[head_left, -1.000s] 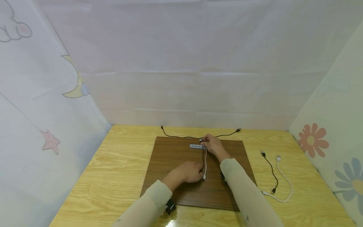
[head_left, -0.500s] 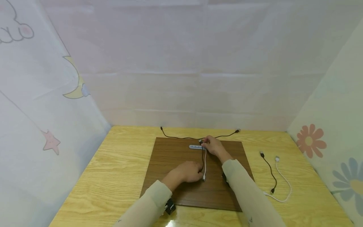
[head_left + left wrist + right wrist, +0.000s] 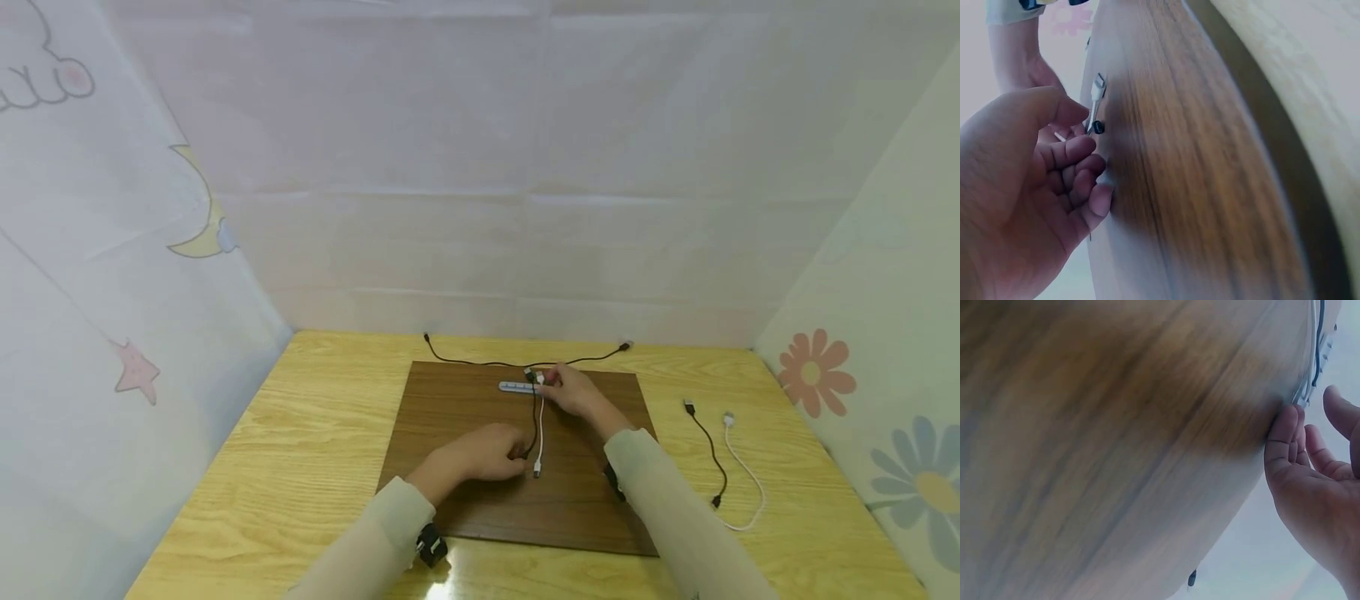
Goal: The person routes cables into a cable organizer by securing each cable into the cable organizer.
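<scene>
In the head view a pale cable clip strip (image 3: 516, 387) lies near the back of the brown board (image 3: 450, 417). A black cable (image 3: 535, 417) and a white cable (image 3: 542, 425) run forward from its right part side by side. My left hand (image 3: 487, 452) pinches the black cable's near end, its black plug (image 3: 1099, 127) showing between thumb and finger in the left wrist view. At the strip's right end my right hand (image 3: 577, 393) touches with its fingertips; in the right wrist view its thumb stands apart from the fingers (image 3: 1285, 434).
Behind the board a long black cable (image 3: 480, 363) stretches sideways. To the right on the yellow table (image 3: 300, 417) lie a short black cable (image 3: 708, 437) and a white cable (image 3: 750, 473). Patterned cloth walls (image 3: 450, 208) stand around the table.
My right hand has drawn back slightly to the right, uncovering the white plug at the strip. My left hand has shifted a little left, and the black cable's near end moved with it.
</scene>
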`<move>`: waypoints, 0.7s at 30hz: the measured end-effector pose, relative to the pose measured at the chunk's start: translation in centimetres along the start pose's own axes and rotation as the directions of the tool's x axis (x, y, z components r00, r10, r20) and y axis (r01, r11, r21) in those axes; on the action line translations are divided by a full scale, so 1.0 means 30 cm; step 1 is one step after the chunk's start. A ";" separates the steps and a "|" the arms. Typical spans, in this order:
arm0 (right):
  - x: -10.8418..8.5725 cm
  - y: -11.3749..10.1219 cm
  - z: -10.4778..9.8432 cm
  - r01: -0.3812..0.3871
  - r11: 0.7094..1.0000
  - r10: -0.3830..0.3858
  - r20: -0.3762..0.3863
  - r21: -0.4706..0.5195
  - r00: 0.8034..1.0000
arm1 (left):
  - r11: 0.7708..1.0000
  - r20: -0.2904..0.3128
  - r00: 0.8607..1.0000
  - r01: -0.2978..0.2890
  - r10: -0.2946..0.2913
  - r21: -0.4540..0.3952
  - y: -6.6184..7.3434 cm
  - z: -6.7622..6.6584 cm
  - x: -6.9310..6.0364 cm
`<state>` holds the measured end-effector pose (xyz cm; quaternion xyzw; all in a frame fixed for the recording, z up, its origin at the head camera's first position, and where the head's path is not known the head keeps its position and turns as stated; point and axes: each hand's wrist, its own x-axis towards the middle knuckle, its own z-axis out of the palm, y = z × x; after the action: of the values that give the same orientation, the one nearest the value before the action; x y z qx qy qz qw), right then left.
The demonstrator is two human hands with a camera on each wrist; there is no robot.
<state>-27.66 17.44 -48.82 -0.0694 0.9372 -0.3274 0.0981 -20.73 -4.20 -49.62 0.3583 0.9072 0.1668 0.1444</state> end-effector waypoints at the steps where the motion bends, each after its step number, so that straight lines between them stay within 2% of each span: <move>1: -0.007 0.003 -0.003 -0.003 1.000 0.003 0.006 -0.002 1.000 | 1.000 -0.003 1.000 -0.008 0.008 -0.005 -0.003 -0.003 -0.010; 4: -0.026 0.009 -0.012 0.002 1.000 -0.002 0.015 -0.018 1.000 | 1.000 -0.022 0.999 -0.027 0.027 0.011 -0.016 -0.005 -0.045; 6: -0.038 0.011 -0.016 0.004 1.000 -0.004 0.021 -0.022 1.000 | 0.999 -0.044 0.999 -0.019 0.021 0.040 -0.027 -0.007 -0.074; 13: -0.090 0.033 -0.034 0.017 0.999 -0.015 0.047 -0.033 0.999 | 0.981 -0.135 0.991 0.050 -0.025 0.188 -0.101 -0.002 -0.177; 18: -0.142 0.052 -0.059 0.021 0.999 -0.018 0.072 -0.042 0.997 | 0.977 -0.161 0.985 0.098 -0.067 0.192 -0.150 -0.015 -0.250; 21: -0.173 0.065 -0.078 0.016 0.998 -0.011 0.079 -0.056 0.997 | 0.980 -0.159 0.984 0.102 -0.075 0.169 -0.170 -0.019 -0.287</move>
<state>-23.28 21.37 -47.54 -0.0913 0.9411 -0.2984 0.1305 -17.99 -13.84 -49.94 0.3151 0.9418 0.1062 0.0496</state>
